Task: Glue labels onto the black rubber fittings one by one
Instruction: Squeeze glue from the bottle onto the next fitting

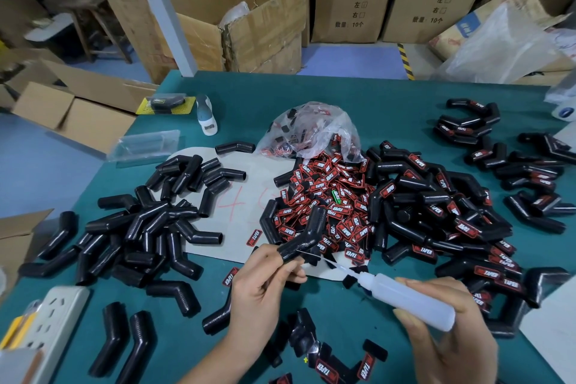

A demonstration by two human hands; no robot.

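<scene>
My left hand [265, 284] grips a bent black rubber fitting [307, 235] by its lower end and holds it above the table. My right hand [448, 324] holds a translucent glue bottle [405, 298], whose thin nozzle points at the fitting's lower end. A heap of red-and-black labels [324, 196] spills from a clear plastic bag [308, 131] at the centre. Bare fittings [149, 227] are piled on the left. Fittings with labels on them [442, 218] are piled on the right.
The green table [389, 109] also carries a white power strip [46, 327] at the front left, a grey card [246, 196] under the piles, and a white-and-teal bottle [206, 115] at the back. Cardboard boxes [243, 19] stand behind the table.
</scene>
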